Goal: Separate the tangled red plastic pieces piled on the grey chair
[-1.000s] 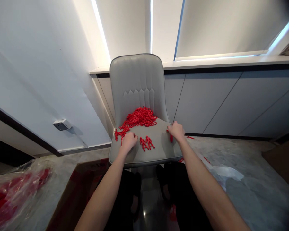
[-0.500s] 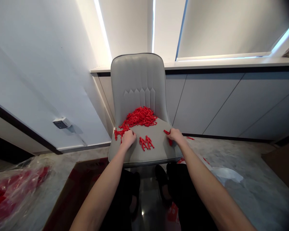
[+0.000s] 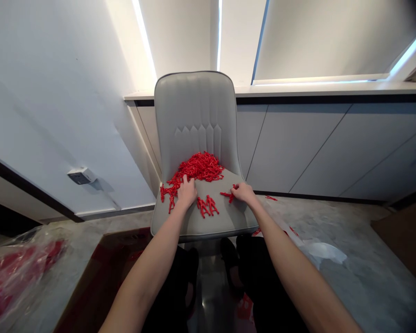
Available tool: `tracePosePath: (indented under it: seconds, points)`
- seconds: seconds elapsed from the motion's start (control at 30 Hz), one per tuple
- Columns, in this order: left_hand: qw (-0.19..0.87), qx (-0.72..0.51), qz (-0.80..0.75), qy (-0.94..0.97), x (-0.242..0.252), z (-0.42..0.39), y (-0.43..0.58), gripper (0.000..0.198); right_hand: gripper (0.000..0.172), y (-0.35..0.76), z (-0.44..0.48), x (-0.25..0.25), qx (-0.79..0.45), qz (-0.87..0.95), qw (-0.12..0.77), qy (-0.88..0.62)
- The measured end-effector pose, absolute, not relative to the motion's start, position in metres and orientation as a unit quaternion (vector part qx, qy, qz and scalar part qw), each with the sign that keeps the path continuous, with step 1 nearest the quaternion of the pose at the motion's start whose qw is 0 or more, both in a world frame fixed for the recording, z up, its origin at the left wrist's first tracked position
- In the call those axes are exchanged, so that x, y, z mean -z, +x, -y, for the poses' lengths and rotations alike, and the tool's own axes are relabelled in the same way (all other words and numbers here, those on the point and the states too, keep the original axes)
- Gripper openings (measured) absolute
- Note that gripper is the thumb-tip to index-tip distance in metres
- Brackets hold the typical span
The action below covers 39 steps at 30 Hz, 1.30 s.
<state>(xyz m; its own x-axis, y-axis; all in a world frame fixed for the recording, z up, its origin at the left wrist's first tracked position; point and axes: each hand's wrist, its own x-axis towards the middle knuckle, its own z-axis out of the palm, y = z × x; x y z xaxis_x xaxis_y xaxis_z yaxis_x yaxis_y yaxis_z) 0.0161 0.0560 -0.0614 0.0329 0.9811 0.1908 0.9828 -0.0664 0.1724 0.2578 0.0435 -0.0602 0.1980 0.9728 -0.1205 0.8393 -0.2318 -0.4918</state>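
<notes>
A grey padded chair (image 3: 237, 217) stands before me with a heap of small red plastic human figures (image 3: 204, 166) at the back of its seat. My left hand (image 3: 187, 191) is at the near edge of the heap, fingers apart and touching the figures there. A single red figure (image 3: 171, 203) lies left of it. Two more red figures (image 3: 208, 206) lie side by side mid-seat. On the right of the seat, my right hand (image 3: 242, 191) pinches a red figure (image 3: 231, 196); another red piece (image 3: 224, 194) crosses or touches it.
An open cardboard box (image 3: 100, 273) sits on the floor at left, beside a clear plastic bag (image 3: 21, 273) with red contents. A stray red piece (image 3: 271, 198) and white plastic (image 3: 324, 252) lie on the floor at right. Grey cabinets (image 3: 298, 148) stand behind the chair.
My left hand has moved up from the seat's left side to the heap, uncovering a lone figure. My right hand has shifted slightly left with its red figure.
</notes>
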Motion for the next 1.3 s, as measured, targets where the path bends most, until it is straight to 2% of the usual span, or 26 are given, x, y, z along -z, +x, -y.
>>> tracePosePath:
  seconds: [0.37,0.57,0.83,1.1,1.3]
  points:
    - [0.017,0.104,0.659,-0.745,0.069,-0.085,0.006,0.058,0.026,0.254,-0.027,0.045,-0.222,0.610,0.255,-0.717]
    - [0.023,0.117,0.646,-0.754,0.064,-0.081,0.008,0.054,0.025,0.249,-0.023,0.037,-0.251,0.609,0.298,-0.691]
    - [0.027,0.152,0.611,-0.777,0.055,-0.077,0.015,0.059,0.023,0.242,-0.024,0.035,-0.281,0.606,0.323,-0.670]
    - [-0.016,0.217,0.619,-0.754,0.058,-0.079,0.010,0.057,0.020,0.241,-0.028,0.040,-0.286,0.613,0.331,-0.658]
    - [-0.034,0.234,0.667,-0.707,0.062,-0.080,0.005,0.042,0.018,0.240,-0.031,0.042,-0.288,0.618,0.330,-0.653]
